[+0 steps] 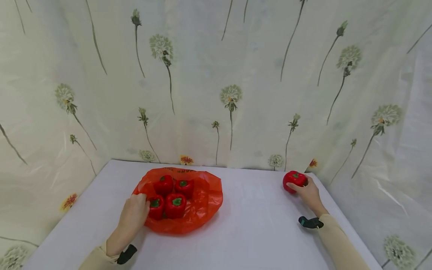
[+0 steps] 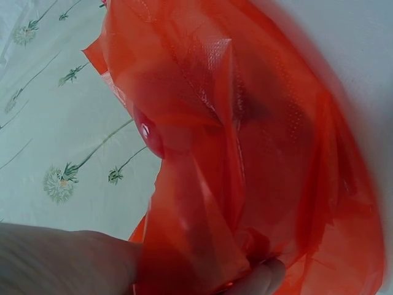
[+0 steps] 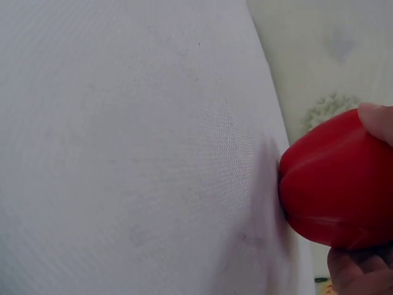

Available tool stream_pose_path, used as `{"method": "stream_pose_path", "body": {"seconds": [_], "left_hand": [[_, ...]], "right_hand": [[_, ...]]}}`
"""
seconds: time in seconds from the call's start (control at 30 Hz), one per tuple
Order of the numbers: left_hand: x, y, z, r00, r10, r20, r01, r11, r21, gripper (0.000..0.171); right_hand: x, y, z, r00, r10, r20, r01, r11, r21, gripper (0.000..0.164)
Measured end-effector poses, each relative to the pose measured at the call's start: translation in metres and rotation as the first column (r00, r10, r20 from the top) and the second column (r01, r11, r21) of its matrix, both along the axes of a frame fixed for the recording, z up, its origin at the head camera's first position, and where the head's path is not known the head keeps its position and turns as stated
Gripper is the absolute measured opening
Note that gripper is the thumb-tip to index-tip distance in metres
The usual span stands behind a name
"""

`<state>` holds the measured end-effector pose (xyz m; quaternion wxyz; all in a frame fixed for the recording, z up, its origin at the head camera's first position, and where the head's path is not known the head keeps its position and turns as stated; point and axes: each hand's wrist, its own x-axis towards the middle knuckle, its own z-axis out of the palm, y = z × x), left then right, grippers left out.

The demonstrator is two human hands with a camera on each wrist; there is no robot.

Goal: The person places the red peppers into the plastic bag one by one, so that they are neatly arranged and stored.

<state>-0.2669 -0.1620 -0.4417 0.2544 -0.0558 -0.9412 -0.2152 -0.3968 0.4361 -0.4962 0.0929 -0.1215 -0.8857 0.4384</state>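
An orange-red plastic bag [image 1: 206, 210] lies spread on the table's left half, its mouth facing up. Several red bell peppers [image 1: 176, 205] with green stems sit inside it. My left hand [image 1: 135, 210] pinches the bag's left edge; in the left wrist view the thumb and fingers [image 2: 264, 279] grip the thin plastic. At the far right of the table, my right hand [image 1: 308, 191] holds a single red bell pepper [image 1: 291, 181] from its right side. Close up in the right wrist view, this pepper [image 3: 338, 184] sits between the thumb and fingers, close over the white surface.
A white-covered table [image 1: 249, 221] spans the space between the bag and my right hand. Behind it and at the sides hangs a pale curtain [image 1: 202, 75] printed with dandelions, meeting the table's back edge. Each wrist wears a dark strap [image 1: 311, 222].
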Motion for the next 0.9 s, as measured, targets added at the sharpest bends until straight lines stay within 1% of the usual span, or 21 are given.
{"method": "stream_pose_path", "body": {"seconds": [0.1,0.27,0.37,0.53,0.6,0.7,0.8,0.9], "left_hand": [[-0.001,0.0,0.001,1.0,0.006,-0.01,-0.006,1.0,-0.004,0.023],[-0.002,0.0,0.001,1.0,-0.004,0.007,0.004,1.0,0.008,0.022],[-0.001,-0.001,0.001,1.0,-0.008,0.015,0.007,1.0,0.017,0.021],[-0.002,-0.002,0.001,1.0,-0.009,0.013,0.009,1.0,0.014,0.021],[-0.002,-0.002,0.002,1.0,-0.008,0.014,0.008,1.0,0.013,0.021],[-0.001,-0.002,0.002,1.0,-0.008,0.017,0.007,1.0,0.012,0.022],[-0.001,-0.002,0.002,1.0,-0.005,0.026,0.005,1.0,0.012,0.022],[-0.001,-0.001,0.002,0.999,-0.006,0.034,0.006,1.0,0.013,0.023]], "right_hand": [[0.0,0.0,0.0,1.0,-0.023,-0.01,0.023,1.0,0.001,0.108],[0.003,-0.004,-0.001,0.998,-0.065,0.006,0.065,0.998,-0.023,0.107],[0.004,-0.011,0.003,0.998,-0.061,-0.002,0.061,0.997,-0.04,0.107],[0.007,-0.03,0.016,0.999,-0.039,-0.035,0.037,0.998,-0.051,0.108],[0.008,-0.04,0.022,0.999,-0.016,-0.039,0.014,0.999,-0.048,0.108],[0.011,-0.054,0.03,0.998,0.043,-0.04,-0.045,0.998,-0.05,0.107],[0.014,-0.069,0.036,0.99,0.135,-0.04,-0.137,0.988,-0.065,0.109],[0.019,-0.089,0.046,0.98,0.196,-0.033,-0.198,0.978,-0.071,0.109]]}}
